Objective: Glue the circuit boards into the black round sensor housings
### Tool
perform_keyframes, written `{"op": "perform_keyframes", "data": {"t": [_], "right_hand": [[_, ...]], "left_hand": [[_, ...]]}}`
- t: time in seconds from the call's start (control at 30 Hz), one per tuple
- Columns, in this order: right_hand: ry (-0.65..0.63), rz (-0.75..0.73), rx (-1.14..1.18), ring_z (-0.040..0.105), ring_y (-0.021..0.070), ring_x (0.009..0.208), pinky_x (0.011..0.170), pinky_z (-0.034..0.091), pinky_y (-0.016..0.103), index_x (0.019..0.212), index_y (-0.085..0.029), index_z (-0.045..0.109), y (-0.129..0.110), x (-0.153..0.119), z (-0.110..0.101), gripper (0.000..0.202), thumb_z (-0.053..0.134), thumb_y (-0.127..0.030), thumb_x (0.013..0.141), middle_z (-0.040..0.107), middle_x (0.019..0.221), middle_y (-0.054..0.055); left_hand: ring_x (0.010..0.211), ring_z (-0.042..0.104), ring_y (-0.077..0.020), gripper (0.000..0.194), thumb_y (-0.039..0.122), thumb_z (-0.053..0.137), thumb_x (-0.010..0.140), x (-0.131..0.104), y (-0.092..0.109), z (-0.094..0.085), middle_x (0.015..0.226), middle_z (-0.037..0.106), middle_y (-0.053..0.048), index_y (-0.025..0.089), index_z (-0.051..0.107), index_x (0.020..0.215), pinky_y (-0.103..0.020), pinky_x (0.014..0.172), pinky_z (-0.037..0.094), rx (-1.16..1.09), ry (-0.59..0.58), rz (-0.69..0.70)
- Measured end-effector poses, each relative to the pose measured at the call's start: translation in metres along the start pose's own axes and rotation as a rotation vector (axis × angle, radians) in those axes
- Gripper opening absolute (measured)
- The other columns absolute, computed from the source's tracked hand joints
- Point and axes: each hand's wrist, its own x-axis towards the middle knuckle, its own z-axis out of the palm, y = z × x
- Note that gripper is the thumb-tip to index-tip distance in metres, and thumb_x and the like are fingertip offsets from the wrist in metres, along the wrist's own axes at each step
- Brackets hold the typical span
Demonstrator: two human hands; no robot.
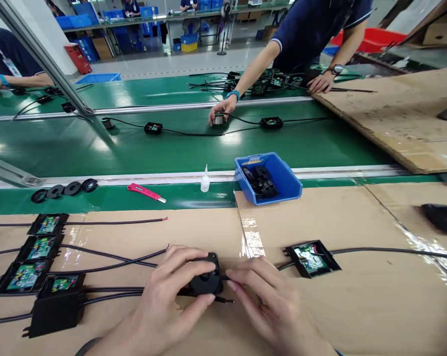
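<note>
My left hand (171, 291) grips a black round plastic housing (205, 281) with a squared flange, fingers on top and thumb along its near edge. Close to the housing's right side, my right hand (269, 299) pinches a thin black cable (225, 278) between thumb and fingertips. Behind my right hand, a black cable runs to an open black box with a circuit board (312, 258). Cable ends from the left pass beneath or beside the housing; my left hand hides part of them. One dark cable tip (225, 300) shows just below it.
Several black boxes with circuit boards (41, 247) lie at left on cardboard. Beyond are black rings (72, 188), a red utility knife (146, 193), a small white bottle (205, 180) and a blue bin (288, 185) of black parts. Across the green conveyor (186, 153), a co-worker's hand (223, 110) holds a metal cylinder.
</note>
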Motion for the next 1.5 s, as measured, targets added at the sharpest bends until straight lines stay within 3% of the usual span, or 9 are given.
{"op": "perform_keyframes", "data": {"t": [0.17,0.53,0.8,1.13,1.43,1.5], "right_hand": [[0.012,0.004,-0.005,0.063,0.0157,0.071,0.063,0.054,0.030,0.099,-0.017,0.065,0.001,0.001,0.001,0.019,0.056,-0.003,0.089,0.068,0.081,0.005],[0.016,0.023,-0.009,0.063,0.0154,0.071,0.066,0.055,0.030,0.098,-0.017,0.066,0.000,0.001,0.000,0.018,0.057,-0.005,0.089,0.069,0.082,0.004],[0.038,0.012,-0.027,0.062,0.0149,0.069,0.066,0.053,0.030,0.095,-0.017,0.066,-0.001,-0.001,0.000,0.019,0.055,-0.004,0.089,0.069,0.080,0.004],[0.031,0.011,-0.074,0.063,0.0133,0.066,0.067,0.052,0.030,0.095,-0.019,0.065,-0.002,-0.001,-0.002,0.021,0.050,-0.006,0.094,0.071,0.079,0.003],[0.028,0.036,-0.041,0.061,0.0138,0.067,0.068,0.050,0.030,0.094,-0.019,0.065,-0.001,-0.005,0.000,0.021,0.050,-0.005,0.093,0.070,0.081,0.002],[0.019,0.043,-0.040,0.061,0.0140,0.068,0.067,0.049,0.030,0.095,-0.019,0.066,-0.001,-0.005,-0.001,0.021,0.050,-0.005,0.093,0.070,0.081,0.002]], "left_hand": [[0.107,0.068,-0.0246,0.024,0.010,0.066,0.084,-0.004,-0.003,0.000,0.124,0.069,-0.008,0.025,0.069,0.102,-0.048,0.103,0.052,-0.002,-0.046,-0.009],[0.104,0.068,-0.0239,0.018,0.017,0.065,0.091,-0.003,-0.009,-0.002,0.119,0.069,-0.012,0.025,0.075,0.104,-0.044,0.089,0.059,0.067,-0.010,0.163],[0.102,0.067,-0.0232,0.017,0.014,0.065,0.091,-0.004,-0.010,0.003,0.116,0.069,-0.010,0.025,0.076,0.097,-0.048,0.093,0.055,0.063,0.015,0.162],[0.102,0.067,-0.0222,0.016,0.015,0.066,0.091,-0.007,-0.012,0.008,0.116,0.067,-0.010,0.024,0.077,0.098,-0.042,0.090,0.058,0.050,0.064,0.161],[0.115,0.059,-0.0246,0.018,0.016,0.062,0.094,-0.008,-0.014,0.003,0.118,0.068,-0.009,0.026,0.073,0.105,-0.044,0.094,0.054,0.264,0.006,0.252],[0.122,0.055,-0.0278,0.016,0.027,0.062,0.095,-0.011,-0.015,0.005,0.122,0.068,-0.009,0.026,0.071,0.108,-0.049,0.100,0.049,0.365,-0.012,0.290]]}}
